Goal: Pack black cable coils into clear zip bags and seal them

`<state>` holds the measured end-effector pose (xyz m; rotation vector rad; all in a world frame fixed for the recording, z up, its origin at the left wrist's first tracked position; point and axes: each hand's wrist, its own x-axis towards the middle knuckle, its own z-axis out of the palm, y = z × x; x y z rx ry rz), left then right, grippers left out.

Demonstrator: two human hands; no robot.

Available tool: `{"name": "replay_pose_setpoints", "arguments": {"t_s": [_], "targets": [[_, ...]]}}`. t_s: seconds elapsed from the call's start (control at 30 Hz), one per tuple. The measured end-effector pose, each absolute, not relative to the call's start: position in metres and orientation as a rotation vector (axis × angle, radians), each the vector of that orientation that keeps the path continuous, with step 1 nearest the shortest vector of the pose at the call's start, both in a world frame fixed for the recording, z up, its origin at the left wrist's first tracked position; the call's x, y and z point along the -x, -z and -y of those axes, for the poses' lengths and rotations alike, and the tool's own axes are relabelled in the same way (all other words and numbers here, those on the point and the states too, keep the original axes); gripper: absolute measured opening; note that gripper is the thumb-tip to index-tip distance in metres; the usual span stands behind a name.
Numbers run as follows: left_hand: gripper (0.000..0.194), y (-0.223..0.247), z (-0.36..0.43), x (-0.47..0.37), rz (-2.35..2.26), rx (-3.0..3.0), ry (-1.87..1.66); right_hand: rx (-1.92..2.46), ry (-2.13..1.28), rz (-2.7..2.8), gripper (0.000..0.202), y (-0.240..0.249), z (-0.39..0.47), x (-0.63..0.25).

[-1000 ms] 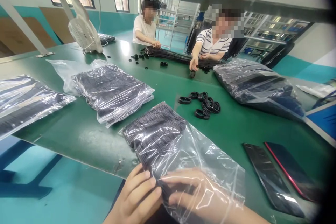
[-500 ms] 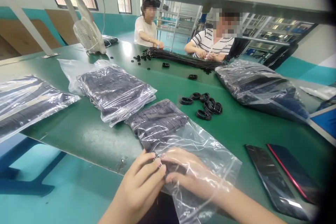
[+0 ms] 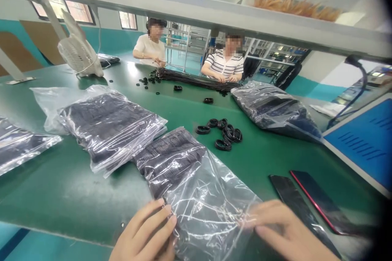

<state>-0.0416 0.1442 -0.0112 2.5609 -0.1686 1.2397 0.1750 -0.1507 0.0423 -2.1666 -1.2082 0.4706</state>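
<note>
A clear plastic bag [image 3: 211,195] lies at the front of the green table, its far part filled with neatly stacked dark coils [image 3: 171,157]. My left hand [image 3: 147,230] is at the bag's near left edge, fingers bent together over the plastic. On the right side, near the bag's open-looking end, my right hand [image 3: 281,226] pinches the plastic between thumb and fingers. Another filled bag [image 3: 110,126] rests to the left, with a further one [image 3: 21,142] at the left edge. Loose black coils [image 3: 228,132] sit beyond the bag.
Two phones [image 3: 318,200] lie on the right of the green table [image 3: 76,195]. A large filled bag [image 3: 272,108] and a blue panel [image 3: 367,138] are behind them. A white fan [image 3: 78,55] stands back left. Two people work across the table beside long black strands [image 3: 192,78].
My right hand has come out of the bag and moved right to its edge. The view has shifted, showing more of the overhead shelf.
</note>
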Motion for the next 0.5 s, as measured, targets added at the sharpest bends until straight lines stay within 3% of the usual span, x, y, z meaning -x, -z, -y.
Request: {"name": "replay_pose_setpoints", "arguments": {"t_s": [0.1, 0.2, 0.3, 0.4, 0.5], "targets": [[0.015, 0.011, -0.141, 0.038, 0.111, -2.547, -1.271, 2.051, -0.281, 0.851, 0.05, -0.038, 0.142, -0.22], [0.018, 0.014, -0.144, 0.041, 0.104, -2.545, -1.269, 2.264, -0.129, 0.707, 0.036, -0.034, 0.102, -0.262], [0.046, 0.019, -0.154, 0.049, 0.191, -2.687, -1.171, 2.323, -0.078, 0.766, 0.049, -0.024, 0.064, -0.286], [0.074, 0.022, -0.161, 0.058, 0.202, -2.822, -1.054, 2.336, -0.061, 0.826, 0.044, -0.015, 0.048, -0.291], [0.079, 0.022, -0.161, 0.062, 0.152, -2.828, -1.019, 2.318, -0.094, 0.84, 0.04, -0.013, 0.057, -0.284]]}}
